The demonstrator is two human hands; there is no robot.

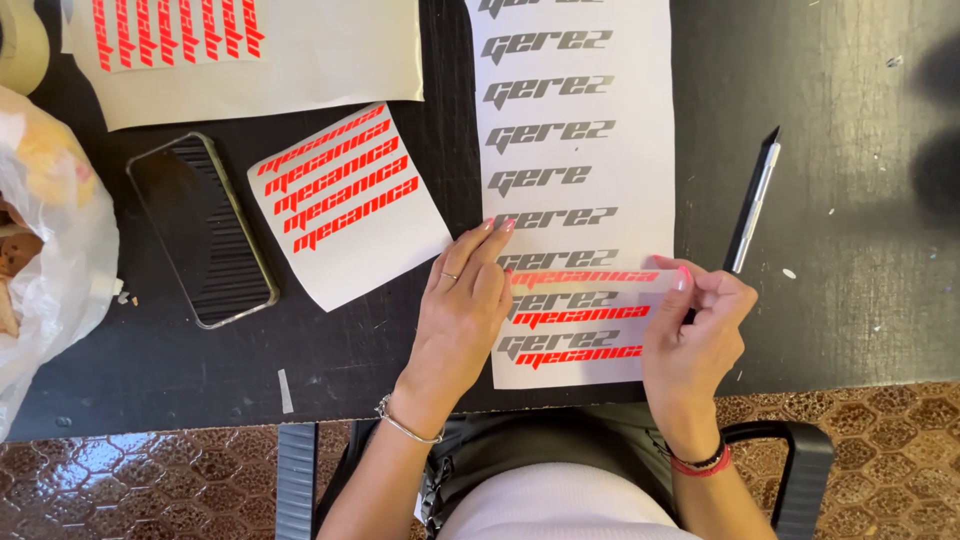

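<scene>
A long white sheet [640, 150] with rows of grey lettering lies on the black table [860, 250]. Over its lower part lies a clear transfer film [585, 315] carrying red lettering between the grey rows. My left hand [465, 305] lies flat on the sheet's left edge, fingers pressing down. My right hand [700, 325] pinches the film's right edge between thumb and fingers, near the top right corner.
A craft knife [755, 205] lies just right of the sheet. A smaller white sheet [350, 205] with red lettering and a phone [200, 230] sit to the left. Another red-lettered sheet [250, 60] is at the top left, a plastic bag [45, 250] at the far left.
</scene>
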